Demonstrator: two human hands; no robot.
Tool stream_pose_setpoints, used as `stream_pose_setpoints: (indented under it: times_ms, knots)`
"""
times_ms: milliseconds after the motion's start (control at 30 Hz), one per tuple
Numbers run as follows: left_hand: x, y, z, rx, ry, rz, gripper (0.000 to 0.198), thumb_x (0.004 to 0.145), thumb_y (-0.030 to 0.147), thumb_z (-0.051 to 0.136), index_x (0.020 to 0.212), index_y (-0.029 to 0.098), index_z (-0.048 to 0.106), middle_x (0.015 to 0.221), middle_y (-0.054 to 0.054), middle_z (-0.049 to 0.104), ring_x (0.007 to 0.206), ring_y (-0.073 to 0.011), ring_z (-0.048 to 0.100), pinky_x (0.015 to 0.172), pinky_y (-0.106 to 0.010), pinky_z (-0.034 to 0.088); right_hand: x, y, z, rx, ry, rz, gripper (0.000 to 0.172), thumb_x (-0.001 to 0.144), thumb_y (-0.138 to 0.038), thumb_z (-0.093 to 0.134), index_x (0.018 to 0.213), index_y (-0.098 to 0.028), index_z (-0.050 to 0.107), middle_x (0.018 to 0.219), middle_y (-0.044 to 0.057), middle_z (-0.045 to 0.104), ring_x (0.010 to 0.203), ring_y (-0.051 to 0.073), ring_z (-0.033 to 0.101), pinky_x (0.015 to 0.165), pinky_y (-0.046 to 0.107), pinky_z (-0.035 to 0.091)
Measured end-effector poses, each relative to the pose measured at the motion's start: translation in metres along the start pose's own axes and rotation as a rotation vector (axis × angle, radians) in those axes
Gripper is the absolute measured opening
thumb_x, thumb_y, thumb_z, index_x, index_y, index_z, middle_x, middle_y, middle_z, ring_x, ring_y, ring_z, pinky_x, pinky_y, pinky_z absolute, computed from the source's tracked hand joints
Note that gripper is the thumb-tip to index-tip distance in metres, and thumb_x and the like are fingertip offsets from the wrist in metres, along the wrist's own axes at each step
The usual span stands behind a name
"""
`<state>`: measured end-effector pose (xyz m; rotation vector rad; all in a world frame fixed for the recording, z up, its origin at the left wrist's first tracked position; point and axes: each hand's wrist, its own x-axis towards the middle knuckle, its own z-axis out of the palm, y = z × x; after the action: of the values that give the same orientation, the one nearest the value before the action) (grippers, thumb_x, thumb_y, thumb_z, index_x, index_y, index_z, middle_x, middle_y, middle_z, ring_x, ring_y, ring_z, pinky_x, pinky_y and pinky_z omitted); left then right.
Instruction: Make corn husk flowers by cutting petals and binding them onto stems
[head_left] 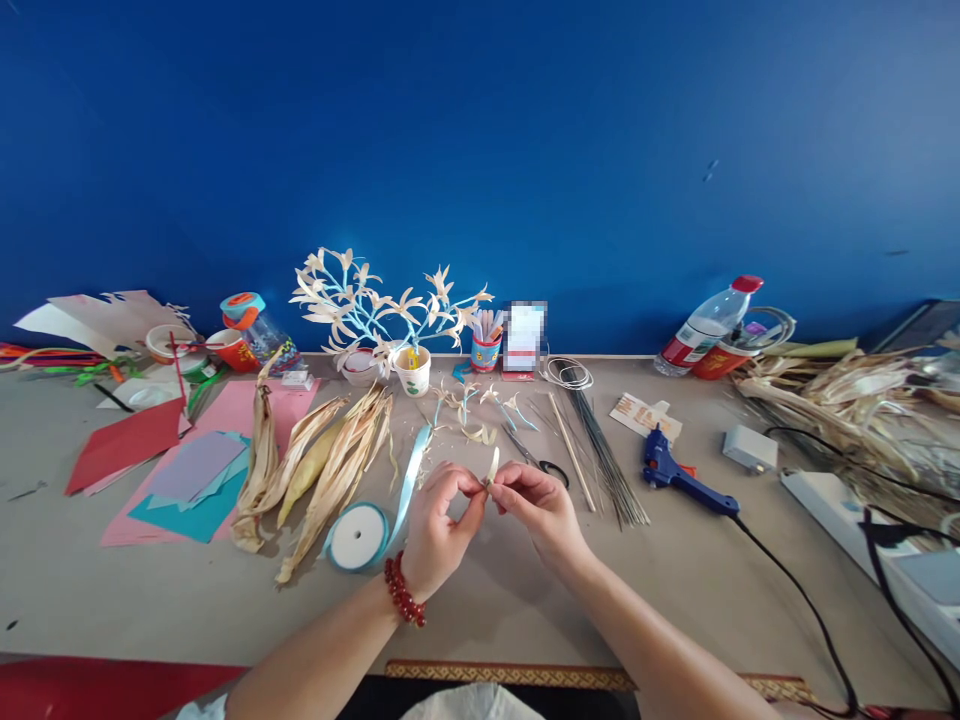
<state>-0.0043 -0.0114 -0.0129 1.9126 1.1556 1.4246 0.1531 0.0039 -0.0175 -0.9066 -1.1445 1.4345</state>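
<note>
My left hand (448, 515), with a red bead bracelet at the wrist, pinches the lower end of a small pale strip of corn husk (493, 464). The fingertips of my right hand (541, 512) close on the same strip from the other side, and it stands upright between them. Left of my hands lies a roll of light blue ribbon (358, 536), its loose end running toward the small husk flowers (459, 402). Dark-handled scissors (553, 468) lie just beyond my right hand.
Dried corn husks (330, 480) and coloured paper (191, 500) lie to the left. Behind stands a paper cup (412, 371) with branches of husk flowers. Wires (600, 450), a blue glue gun (686, 478) with a trailing cord, and a power strip (862, 530) are at right.
</note>
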Motion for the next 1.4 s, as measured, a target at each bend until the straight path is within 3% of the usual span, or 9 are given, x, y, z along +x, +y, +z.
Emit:
stream_pose_setpoints:
  times_ms: [467, 867, 1000, 1100, 1300, 1400]
  knots:
    - [0.000, 0.000, 0.001, -0.014, -0.014, 0.000, 0.013, 0.090, 0.012, 0.057, 0.079, 0.019, 0.055, 0.078, -0.002, 0.059, 0.079, -0.0158, 0.058, 0.074, -0.028, 0.047, 0.001, 0.000, -0.002, 0.008, 0.022, 0.017, 0.014, 0.073, -0.031, 0.079, 0.071, -0.018, 0.073, 0.064, 0.000, 0.064, 0.056, 0.011, 0.052, 0.054, 0.023, 0.042]
    - [-0.001, -0.003, 0.001, -0.060, -0.014, -0.038, 0.012, 0.090, 0.013, 0.056, 0.080, 0.019, 0.054, 0.079, -0.001, 0.059, 0.077, -0.0146, 0.059, 0.073, -0.026, 0.047, 0.005, 0.007, -0.007, 0.111, -0.061, 0.035, 0.018, 0.073, -0.030, 0.082, 0.074, -0.018, 0.068, 0.068, -0.001, 0.062, 0.056, 0.011, 0.056, 0.056, 0.023, 0.046]
    - [-0.001, -0.007, 0.000, -0.071, 0.002, -0.053, 0.009, 0.090, 0.014, 0.056, 0.082, 0.019, 0.055, 0.081, -0.001, 0.060, 0.080, -0.0150, 0.059, 0.076, -0.027, 0.048, 0.006, 0.002, -0.005, 0.159, 0.044, 0.041, 0.023, 0.073, -0.032, 0.082, 0.081, -0.019, 0.065, 0.072, -0.002, 0.061, 0.054, 0.009, 0.052, 0.055, 0.023, 0.047]
    - [-0.001, -0.008, 0.000, -0.084, 0.000, -0.082, 0.008, 0.090, 0.016, 0.056, 0.083, 0.019, 0.056, 0.082, -0.001, 0.061, 0.079, -0.0149, 0.059, 0.076, -0.027, 0.048, 0.007, -0.002, -0.006, 0.156, 0.131, 0.008, 0.026, 0.079, -0.037, 0.078, 0.077, -0.019, 0.058, 0.063, -0.004, 0.057, 0.051, 0.009, 0.049, 0.051, 0.021, 0.043]
    - [-0.001, -0.013, 0.001, -0.151, -0.010, -0.241, 0.011, 0.091, 0.025, 0.057, 0.081, 0.019, 0.059, 0.079, -0.002, 0.061, 0.077, -0.0150, 0.059, 0.072, -0.025, 0.049, 0.005, -0.001, -0.003, 0.169, 0.104, -0.027, 0.037, 0.087, -0.045, 0.069, 0.070, -0.021, 0.046, 0.056, -0.008, 0.043, 0.047, 0.008, 0.038, 0.047, 0.020, 0.037]
    - [0.000, -0.019, 0.000, -0.199, 0.047, -0.294, 0.011, 0.090, 0.028, 0.060, 0.083, 0.018, 0.061, 0.081, -0.002, 0.062, 0.077, -0.0151, 0.059, 0.072, -0.025, 0.049, 0.004, 0.002, -0.005, 0.087, 0.105, -0.029, 0.047, 0.088, -0.051, 0.065, 0.062, -0.021, 0.041, 0.050, -0.009, 0.037, 0.042, 0.007, 0.033, 0.042, 0.020, 0.032]
